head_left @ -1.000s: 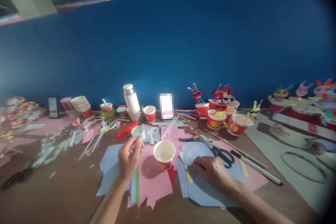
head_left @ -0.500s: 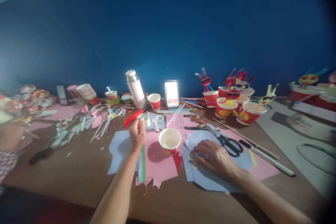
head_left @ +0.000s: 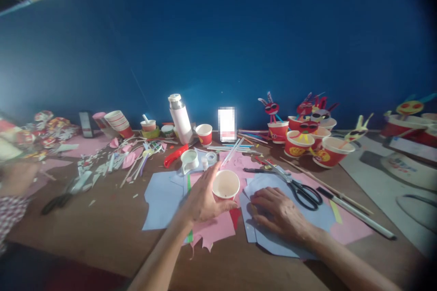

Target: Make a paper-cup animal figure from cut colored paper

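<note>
A red-and-white paper cup (head_left: 226,185) stands upright on pink paper (head_left: 218,232) before me. My left hand (head_left: 204,198) curves around its left side, fingers beside the rim and thumb stretched out in front of the lower wall. The fingers and thumb are apart, and I cannot tell how firmly they touch the cup. On blue paper sheets (head_left: 283,246) to the right rests my right hand (head_left: 278,209), palm down and fingers loosely spread. Black-handled scissors (head_left: 303,194) lie just beyond it.
Behind the cup are a small white cup with a handle (head_left: 189,161), a red tool (head_left: 175,155) and a white flask (head_left: 180,120). Decorated paper cups (head_left: 332,152) stand at right, near a marker (head_left: 362,216). Scraps (head_left: 102,163) and another person's hand (head_left: 20,177) are at left.
My left hand has come from a closed fist near the small white cup, moving right and nearer to the paper cup, and has opened. My right hand stays on the blue paper.
</note>
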Demonstrator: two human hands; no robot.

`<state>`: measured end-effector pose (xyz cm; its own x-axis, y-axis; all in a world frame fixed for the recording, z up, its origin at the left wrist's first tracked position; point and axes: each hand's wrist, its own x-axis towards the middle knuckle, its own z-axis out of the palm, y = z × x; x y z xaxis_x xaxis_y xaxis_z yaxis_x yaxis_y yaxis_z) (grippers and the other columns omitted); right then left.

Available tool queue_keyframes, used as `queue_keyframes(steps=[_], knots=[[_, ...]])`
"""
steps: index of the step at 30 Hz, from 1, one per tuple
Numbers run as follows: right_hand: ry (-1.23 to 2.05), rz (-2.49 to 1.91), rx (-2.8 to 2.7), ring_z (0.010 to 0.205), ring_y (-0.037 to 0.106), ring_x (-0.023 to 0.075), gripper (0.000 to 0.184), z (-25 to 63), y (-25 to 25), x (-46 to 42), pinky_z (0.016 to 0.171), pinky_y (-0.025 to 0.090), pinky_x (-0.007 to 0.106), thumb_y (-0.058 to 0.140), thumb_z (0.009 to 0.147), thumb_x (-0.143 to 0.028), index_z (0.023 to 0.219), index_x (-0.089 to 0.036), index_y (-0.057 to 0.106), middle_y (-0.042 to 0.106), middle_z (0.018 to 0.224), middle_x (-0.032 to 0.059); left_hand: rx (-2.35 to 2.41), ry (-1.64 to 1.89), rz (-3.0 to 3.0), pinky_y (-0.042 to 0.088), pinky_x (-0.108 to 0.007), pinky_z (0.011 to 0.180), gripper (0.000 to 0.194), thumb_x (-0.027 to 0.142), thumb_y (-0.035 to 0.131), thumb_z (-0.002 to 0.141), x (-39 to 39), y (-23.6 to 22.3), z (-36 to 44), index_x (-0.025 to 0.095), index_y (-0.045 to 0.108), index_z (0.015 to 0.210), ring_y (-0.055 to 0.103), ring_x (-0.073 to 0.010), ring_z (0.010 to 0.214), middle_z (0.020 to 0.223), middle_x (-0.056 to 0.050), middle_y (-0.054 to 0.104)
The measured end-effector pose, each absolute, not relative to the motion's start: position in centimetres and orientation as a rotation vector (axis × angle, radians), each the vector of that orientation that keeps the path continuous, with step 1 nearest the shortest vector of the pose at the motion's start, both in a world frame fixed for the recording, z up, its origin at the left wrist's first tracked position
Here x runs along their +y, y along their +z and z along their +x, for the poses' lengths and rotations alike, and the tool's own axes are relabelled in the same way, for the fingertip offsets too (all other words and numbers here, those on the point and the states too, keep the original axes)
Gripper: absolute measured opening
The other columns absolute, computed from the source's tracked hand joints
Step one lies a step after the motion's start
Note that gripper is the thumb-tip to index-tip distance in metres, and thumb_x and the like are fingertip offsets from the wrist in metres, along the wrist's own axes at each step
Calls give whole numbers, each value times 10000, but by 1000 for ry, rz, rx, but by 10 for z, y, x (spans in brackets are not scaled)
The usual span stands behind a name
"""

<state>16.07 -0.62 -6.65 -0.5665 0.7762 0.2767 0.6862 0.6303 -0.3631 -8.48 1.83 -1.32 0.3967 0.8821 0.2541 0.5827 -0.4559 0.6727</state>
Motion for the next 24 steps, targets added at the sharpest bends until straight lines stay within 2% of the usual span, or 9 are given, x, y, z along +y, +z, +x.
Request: queue_keyframes(steps=[4, 8, 12, 17, 21, 24], knots=[[277, -1139, -2445, 920, 554, 223, 243, 160, -64, -7, 816, 391, 385, 530, 845, -351, 1021, -205, 610, 626, 1003, 79, 1382, 880, 2109, 405, -461, 978, 719, 373, 647, 728, 13, -18, -85, 258, 319, 1358, 452, -288, 1210, 1338, -94, 467], [305, -1026, -2535, 1088, 508, 253, 362, 149, -57, -15, 902, 351, 424, 532, 841, -392, 1167, -236, 555, 600, 1168, 83, 1481, 983, 2102, 407, -426, 980, 725, 380, 645, 729, 8, -11, -113, 247, 311, 1359, 451, -283, 1211, 1352, -96, 449], [368, -934, -2697, 1203, 444, 277, 418, 139, -54, -23, 1010, 235, 502, 532, 824, -470, 1185, -258, 539, 541, 1297, 65, 1670, 1099, 2051, 428, -433, 946, 727, 379, 629, 736, 8, -11, -153, 245, 295, 1366, 488, -286, 1170, 1321, -106, 471], [361, -1031, -2685, 1208, 451, 270, 386, 143, -59, -25, 1036, 198, 516, 516, 840, -465, 1166, -261, 553, 549, 1294, 61, 1774, 1123, 2000, 443, -455, 914, 788, 391, 632, 723, 10, -22, -183, 230, 238, 1386, 514, -295, 1134, 1261, -123, 506], [321, -1038, -2675, 1183, 472, 270, 388, 148, -58, -25, 1019, 233, 508, 558, 821, -438, 1170, -268, 549, 562, 1278, 58, 1767, 1119, 2019, 424, -470, 935, 783, 380, 622, 729, 9, -28, -189, 237, 225, 1388, 493, -297, 1161, 1290, -131, 479], [306, -1012, -2682, 1082, 535, 252, 299, 146, -52, -24, 993, 275, 482, 562, 829, -404, 1082, -250, 598, 617, 1181, 59, 1756, 1109, 2039, 414, -457, 951, 763, 362, 620, 732, 6, -30, -190, 245, 239, 1382, 484, -283, 1176, 1300, -121, 482]])
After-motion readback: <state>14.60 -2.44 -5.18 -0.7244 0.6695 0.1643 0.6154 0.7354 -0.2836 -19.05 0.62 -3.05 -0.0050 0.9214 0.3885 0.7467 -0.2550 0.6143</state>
